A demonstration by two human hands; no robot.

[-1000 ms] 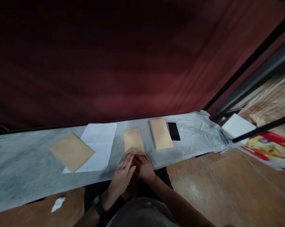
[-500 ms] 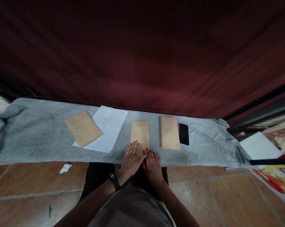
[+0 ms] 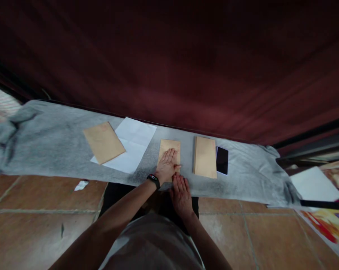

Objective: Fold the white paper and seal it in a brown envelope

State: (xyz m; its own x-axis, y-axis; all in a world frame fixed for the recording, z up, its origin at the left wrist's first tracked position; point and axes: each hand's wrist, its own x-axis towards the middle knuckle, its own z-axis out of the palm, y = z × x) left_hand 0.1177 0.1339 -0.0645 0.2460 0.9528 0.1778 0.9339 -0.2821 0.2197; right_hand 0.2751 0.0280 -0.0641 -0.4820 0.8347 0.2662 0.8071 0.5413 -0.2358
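Note:
My left hand (image 3: 167, 167), with a black watch on the wrist, lies flat and open on a small brown envelope (image 3: 170, 145) in the middle of a grey cloth (image 3: 51, 142). My right hand (image 3: 181, 191) rests flat and open on the cloth's near edge, just below and right of that envelope. To the right lies a stack of brown envelopes (image 3: 205, 162) with a black phone (image 3: 222, 160) beside it. To the left, a larger brown envelope (image 3: 103, 142) overlaps a white sheet of paper (image 3: 132, 144).
A dark red curtain (image 3: 169, 67) hangs behind the cloth. Brown floor tiles (image 3: 31, 217) are in front, with a small white scrap (image 3: 81, 185) on them. At the right lie a white sheet (image 3: 312, 184), a dark bar (image 3: 323, 204) and colourful printed material (image 3: 330, 225).
My left hand has slid forward onto the small envelope. The right hand has stayed at the cloth's edge. The view has swung left and settled.

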